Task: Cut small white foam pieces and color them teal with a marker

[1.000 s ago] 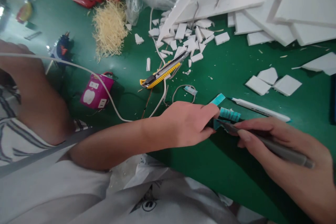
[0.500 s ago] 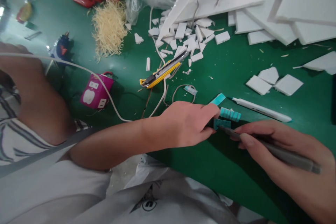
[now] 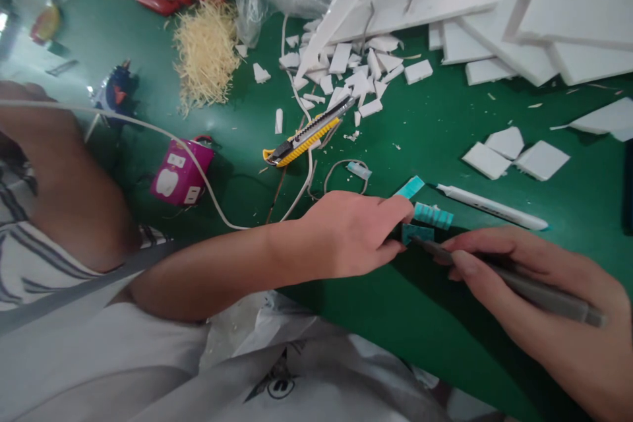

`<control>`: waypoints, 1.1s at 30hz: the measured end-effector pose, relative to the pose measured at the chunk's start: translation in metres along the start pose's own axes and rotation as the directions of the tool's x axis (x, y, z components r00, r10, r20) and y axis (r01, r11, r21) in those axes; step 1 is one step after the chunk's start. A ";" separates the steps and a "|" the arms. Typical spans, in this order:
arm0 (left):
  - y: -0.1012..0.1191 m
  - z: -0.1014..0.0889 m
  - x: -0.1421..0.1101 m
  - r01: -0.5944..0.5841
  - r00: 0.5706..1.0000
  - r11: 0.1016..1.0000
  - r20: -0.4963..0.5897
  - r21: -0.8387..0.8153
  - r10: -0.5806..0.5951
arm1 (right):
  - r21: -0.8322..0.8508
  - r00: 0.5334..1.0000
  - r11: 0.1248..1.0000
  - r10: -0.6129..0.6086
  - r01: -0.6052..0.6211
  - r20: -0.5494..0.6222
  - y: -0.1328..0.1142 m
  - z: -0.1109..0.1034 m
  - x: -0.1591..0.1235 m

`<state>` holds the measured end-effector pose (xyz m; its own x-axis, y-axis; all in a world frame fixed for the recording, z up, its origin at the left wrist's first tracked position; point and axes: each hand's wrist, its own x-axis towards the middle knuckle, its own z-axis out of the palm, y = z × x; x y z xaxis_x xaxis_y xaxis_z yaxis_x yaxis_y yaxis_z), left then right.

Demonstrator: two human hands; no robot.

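My left hand (image 3: 353, 234) is closed, pinching small teal-coloured pieces at its fingertips. One is a striped teal piece (image 3: 433, 216); below it is a darker teal block (image 3: 418, 234), and a lighter teal strip (image 3: 410, 188) juts out above the fingers. Which of them the fingers actually grip is partly hidden. My right hand (image 3: 524, 283) is wrapped around a grey marker pen (image 3: 539, 291), whose dark tip meets the darker teal block. Just above my right hand lies a white marker (image 3: 494, 207) with a teal tip.
A yellow utility knife (image 3: 309, 133) lies beyond my left hand, near white foam scraps (image 3: 341, 66). Foam sheets (image 3: 583, 0) are stacked at back right. A white cable (image 3: 212, 194) crosses by a purple box (image 3: 182, 171). Another person's arm (image 3: 74, 184) rests at left.
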<state>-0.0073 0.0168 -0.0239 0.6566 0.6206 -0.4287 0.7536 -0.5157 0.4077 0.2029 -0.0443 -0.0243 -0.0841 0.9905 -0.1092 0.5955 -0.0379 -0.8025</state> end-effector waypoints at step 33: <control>-0.004 -0.008 -0.003 -0.031 0.999 0.999 0.038 -0.033 0.033 | -0.032 0.996 0.998 -0.052 0.054 0.070 0.000 -0.002 0.003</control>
<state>-0.0132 0.0215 -0.0181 0.6815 0.5802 -0.4459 0.7312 -0.5151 0.4473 0.2039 -0.0411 -0.0237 -0.1709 0.9793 -0.1085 0.6153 0.0200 -0.7880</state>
